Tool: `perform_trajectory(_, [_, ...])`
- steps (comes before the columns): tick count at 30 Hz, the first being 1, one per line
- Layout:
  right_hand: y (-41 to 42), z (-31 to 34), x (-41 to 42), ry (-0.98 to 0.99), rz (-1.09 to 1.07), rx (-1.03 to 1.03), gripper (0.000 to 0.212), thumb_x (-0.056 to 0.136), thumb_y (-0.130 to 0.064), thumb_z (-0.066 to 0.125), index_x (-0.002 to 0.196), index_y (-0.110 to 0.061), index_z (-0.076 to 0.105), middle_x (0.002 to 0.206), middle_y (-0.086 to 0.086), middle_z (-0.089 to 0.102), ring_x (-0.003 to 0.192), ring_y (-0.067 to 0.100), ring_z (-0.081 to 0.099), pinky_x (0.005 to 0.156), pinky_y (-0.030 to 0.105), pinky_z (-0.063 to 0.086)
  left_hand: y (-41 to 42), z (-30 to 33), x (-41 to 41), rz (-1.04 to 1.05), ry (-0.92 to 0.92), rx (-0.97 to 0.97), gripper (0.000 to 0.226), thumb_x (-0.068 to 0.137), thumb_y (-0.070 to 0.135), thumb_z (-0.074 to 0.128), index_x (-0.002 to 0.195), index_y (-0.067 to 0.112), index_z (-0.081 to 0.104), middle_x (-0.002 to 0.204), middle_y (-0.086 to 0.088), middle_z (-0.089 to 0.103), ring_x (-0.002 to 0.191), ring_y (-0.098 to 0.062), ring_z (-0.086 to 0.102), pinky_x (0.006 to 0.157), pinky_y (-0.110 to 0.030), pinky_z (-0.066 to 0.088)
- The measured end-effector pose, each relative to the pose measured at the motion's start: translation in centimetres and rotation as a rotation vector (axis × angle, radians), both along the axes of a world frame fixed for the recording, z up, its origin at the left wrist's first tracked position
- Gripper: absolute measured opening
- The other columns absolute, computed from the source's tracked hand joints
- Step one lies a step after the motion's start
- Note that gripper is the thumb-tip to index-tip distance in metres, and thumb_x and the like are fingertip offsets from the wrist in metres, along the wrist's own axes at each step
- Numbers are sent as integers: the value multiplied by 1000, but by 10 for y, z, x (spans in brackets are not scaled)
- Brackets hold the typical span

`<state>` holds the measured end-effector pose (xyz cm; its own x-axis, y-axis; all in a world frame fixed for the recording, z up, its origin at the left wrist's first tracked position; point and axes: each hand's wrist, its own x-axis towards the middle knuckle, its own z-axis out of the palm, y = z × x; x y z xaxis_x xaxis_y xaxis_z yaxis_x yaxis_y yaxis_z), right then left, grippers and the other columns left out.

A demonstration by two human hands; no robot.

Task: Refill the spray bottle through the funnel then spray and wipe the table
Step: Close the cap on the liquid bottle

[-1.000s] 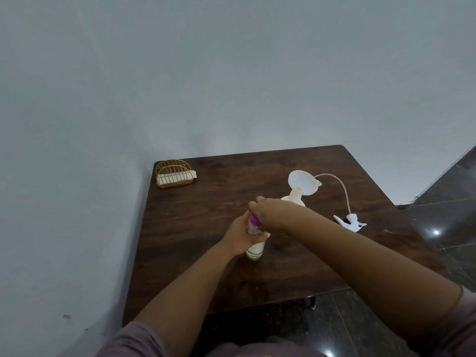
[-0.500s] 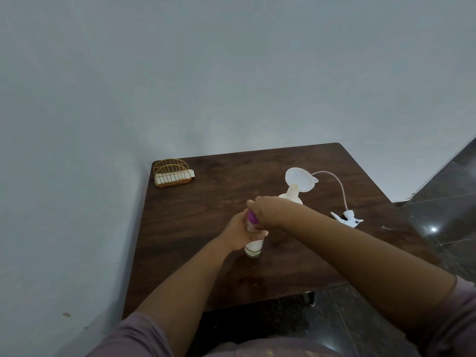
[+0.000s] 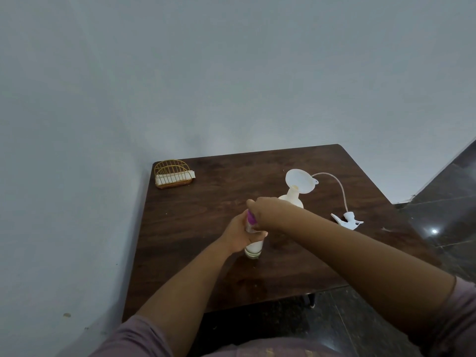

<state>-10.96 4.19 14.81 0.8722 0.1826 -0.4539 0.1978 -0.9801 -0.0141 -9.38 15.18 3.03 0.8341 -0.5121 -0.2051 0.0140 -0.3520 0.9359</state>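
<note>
The left hand [image 3: 238, 234] grips the refill bottle [image 3: 253, 247] at table [image 3: 206, 202] centre, the right hand [image 3: 265, 211] pinching its purple cap [image 3: 251, 218]; a hard twist could topple the funnel-topped spray bottle [image 3: 292, 198] at one o'clock.

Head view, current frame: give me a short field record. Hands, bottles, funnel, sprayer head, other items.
left hand: grips the body of the small bottle
right hand: grip on the purple cap
small bottle: upright on the table, whitish inside
spray bottle: upright behind the right hand, head off
funnel: seated in the spray bottle's neck
sprayer head: lying on the table, tube attached
wire holder: far left corner
</note>
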Motion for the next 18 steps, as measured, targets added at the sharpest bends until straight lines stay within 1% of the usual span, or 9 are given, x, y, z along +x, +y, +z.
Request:
perform_trajectory(2, [-4, -9, -1, -73, -81, 29, 43, 88, -38, 61, 119, -10, 50, 101, 8, 61, 91, 23, 60, 77, 33, 47, -2, -3, 0, 11, -9, 6, 53, 79, 10, 76, 117, 35, 50, 108, 12, 63, 104, -7, 59, 87, -22, 49])
perform_trajectory(4, [-5, -21, -5, -186, -190, 67, 42, 89, -50, 56, 102, -10, 54, 85, 3, 60, 76, 19, 56, 69, 30, 43, -5, -4, 0, 15, -17, 6, 54, 80, 7, 75, 123, 30, 52, 110, 8, 64, 109, -13, 60, 88, -20, 49])
perform_trajectory(8, [-5, -43, -15, -308, -317, 84, 45, 88, -61, 49, 85, -16, 47, 60, -4, 44, 66, 15, 51, 63, 28, 41, -8, -5, 0, -15, -58, 55, 55, 83, 4, 71, 134, 14, 50, 114, 1, 60, 116, -23, 59, 98, -31, 49])
perform_trajectory(10, [-9, -43, -14, -295, -284, 149, 41, 88, -57, 52, 90, -16, 45, 69, -4, 50, 71, 14, 52, 65, 28, 41, -5, -6, -1, 9, -52, 25, 57, 82, 1, 72, 133, 13, 50, 116, 1, 61, 117, -22, 58, 95, -26, 50])
perform_trajectory(12, [-14, -39, -11, -238, -201, 219, 39, 88, -49, 57, 107, -17, 46, 96, 2, 59, 83, 15, 54, 71, 27, 44, -1, -5, -1, 15, -68, 31, 56, 80, 2, 74, 130, 14, 52, 112, 5, 61, 115, -19, 58, 85, -12, 49])
perform_trajectory(13, [-16, -37, -10, -205, -136, 235, 44, 88, -46, 59, 117, -16, 45, 110, 5, 57, 91, 16, 53, 77, 27, 44, 0, -5, -1, 6, -79, 34, 56, 79, 3, 75, 129, 13, 52, 113, 4, 61, 115, -18, 59, 83, -10, 48])
perform_trajectory(15, [-19, -34, -9, -152, -32, 256, 54, 90, -40, 61, 132, -16, 38, 126, 7, 47, 107, 19, 50, 87, 29, 42, 1, -2, 1, -16, -77, 44, 56, 79, 5, 76, 129, 12, 51, 120, -4, 62, 115, -20, 59, 91, -21, 50])
perform_trajectory(17, [-22, -29, -7, -117, 44, 242, 59, 89, -30, 63, 138, -17, 32, 131, 7, 41, 114, 21, 45, 91, 29, 41, 0, 0, 1, -13, -44, 54, 56, 79, 7, 76, 130, 11, 51, 123, -9, 61, 116, -22, 59, 98, -34, 50])
perform_trajectory(18, [-23, -27, -5, -109, 83, 215, 62, 88, -23, 66, 139, -18, 31, 132, 7, 39, 116, 21, 44, 92, 30, 41, -1, -1, 1, -9, -48, 72, 55, 80, 10, 76, 129, 12, 52, 122, -8, 62, 114, -21, 59, 97, -33, 50])
